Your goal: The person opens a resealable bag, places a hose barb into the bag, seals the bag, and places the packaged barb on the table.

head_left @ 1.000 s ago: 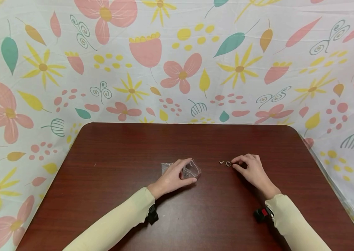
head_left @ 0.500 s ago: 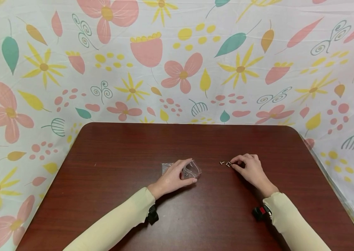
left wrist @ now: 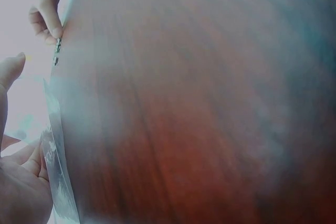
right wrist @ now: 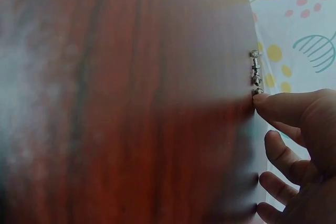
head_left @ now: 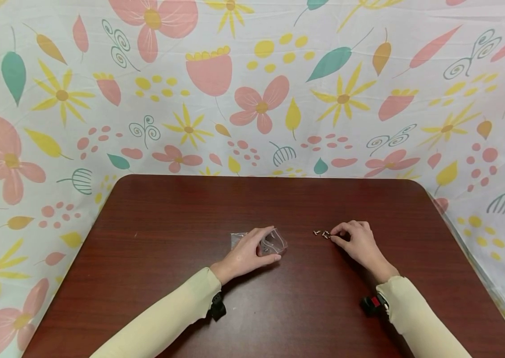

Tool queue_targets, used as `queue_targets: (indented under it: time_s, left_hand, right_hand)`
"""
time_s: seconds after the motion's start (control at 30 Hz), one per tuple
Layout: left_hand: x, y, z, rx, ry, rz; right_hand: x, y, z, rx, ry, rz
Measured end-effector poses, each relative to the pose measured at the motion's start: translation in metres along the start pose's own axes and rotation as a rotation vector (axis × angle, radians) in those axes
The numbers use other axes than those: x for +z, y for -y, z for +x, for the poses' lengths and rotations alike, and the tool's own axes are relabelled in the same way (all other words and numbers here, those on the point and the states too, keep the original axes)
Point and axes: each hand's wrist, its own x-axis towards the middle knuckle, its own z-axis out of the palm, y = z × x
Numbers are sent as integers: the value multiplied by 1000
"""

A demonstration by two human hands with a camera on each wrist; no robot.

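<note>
My left hand (head_left: 245, 251) holds a clear zip bag (head_left: 274, 242) on the table, fingers along its far side and thumb at its near side. The bag's mouth gapes toward the right. Plastic film of the bag (left wrist: 59, 171) also shows beside the palm in the left wrist view. At the right, my right hand (head_left: 360, 243) has thumb and index finger together at the near end of a small pile of metal screws (head_left: 325, 234). Its thumb tip meets the closest screw (right wrist: 258, 92) in the right wrist view, partly covering it.
A dark red-brown wooden table (head_left: 181, 204) lies under both hands. Behind it hangs a white cloth (head_left: 252, 144) with flowers and leaves. Another metal screw (head_left: 316, 232) lies just left of the pile. Black wrist cameras sit under both sleeves.
My right hand shifts slightly left, then slightly back right at the edge of the pile, and the nearest screws shift a little. My left hand and the bag stay in place.
</note>
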Motion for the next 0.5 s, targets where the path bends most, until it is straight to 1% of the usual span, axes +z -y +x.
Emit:
queue_targets:
  time_s: [0.23,0.5]
  left_hand:
    - [-1,-2,-1,16,-14,-3]
    - [-1,-2,-1,19,-16,-6]
  right_hand:
    - [0,-2,0,-20,-7,-9]
    - [0,-1,-2,5,1,8]
